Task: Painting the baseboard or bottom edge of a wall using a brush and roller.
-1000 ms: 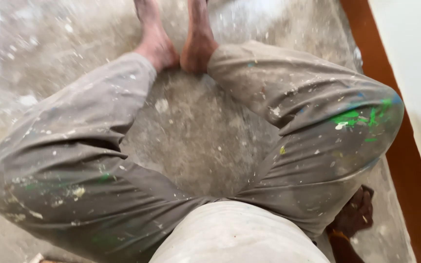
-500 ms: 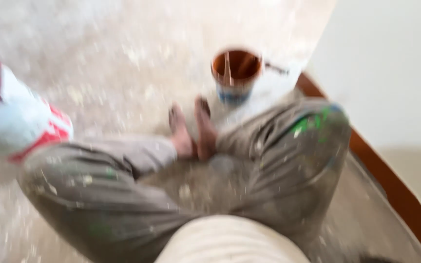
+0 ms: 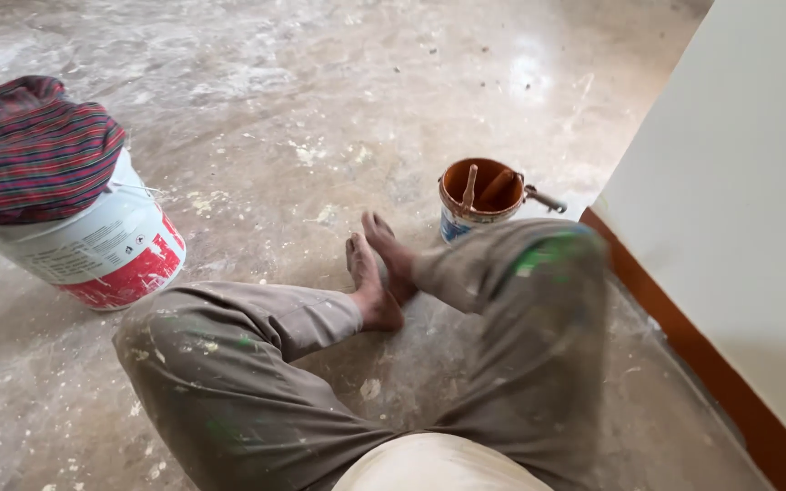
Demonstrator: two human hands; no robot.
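Observation:
Neither of my hands is in view. I sit cross-legged on a dusty floor, my legs [image 3: 256, 382] in paint-spattered grey trousers and my bare feet [image 3: 379, 273] crossed in front of me. Just beyond my right knee stands a small can [image 3: 481, 197] of orange-brown paint with a brush or stick handle leaning inside it. At the far left stands a large white and red bucket [image 3: 106, 250], tilted a little, with a red checked cloth [image 3: 34, 150] draped over its top.
A white wall [image 3: 739, 209] rises on the right, with an orange-brown painted skirting band [image 3: 684, 345] along its foot. The concrete floor [image 3: 320, 109] is covered in pale dust and paint flecks and stretches away ahead.
The view has lifted from my lap to the floor ahead. The paint can and the cloth-covered bucket have come fully into view.

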